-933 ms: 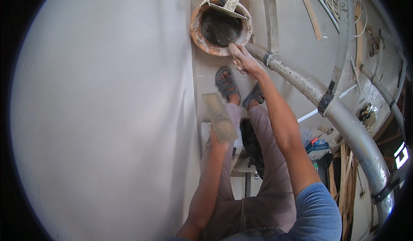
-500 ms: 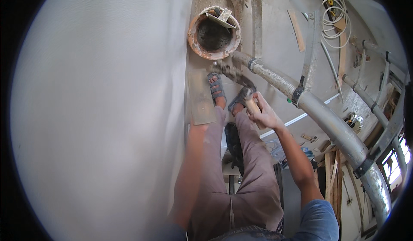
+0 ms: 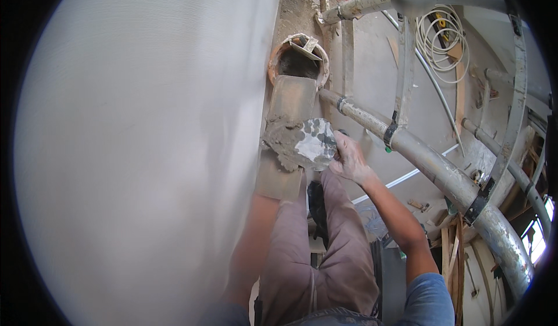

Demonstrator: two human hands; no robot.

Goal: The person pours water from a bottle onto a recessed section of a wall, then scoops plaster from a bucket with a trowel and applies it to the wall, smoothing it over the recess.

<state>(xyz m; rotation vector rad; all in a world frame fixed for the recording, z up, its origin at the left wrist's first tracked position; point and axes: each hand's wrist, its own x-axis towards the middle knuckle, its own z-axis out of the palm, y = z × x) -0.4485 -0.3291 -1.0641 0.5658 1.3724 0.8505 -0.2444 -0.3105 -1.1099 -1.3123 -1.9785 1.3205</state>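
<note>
Rightward, trowel (image 3: pixel 317 144) overhangs board (image 3: pixel 294 97) edge; wall (image 3: pixel 145 151) left.

Gray mortar (image 3: pixel 281 142) lies heaped across a long, tan board (image 3: pixel 295 96) beyond the left wrist (image 3: pixel 265 205); a smeared trowel (image 3: pixel 317 145) juts leftward from the right hand (image 3: pixel 350 160).

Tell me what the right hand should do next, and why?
Perhaps the right hand should wipe the trowel against the board, because grey smears cling to its blade, and the board already has a lump of grey paste across it.
</note>
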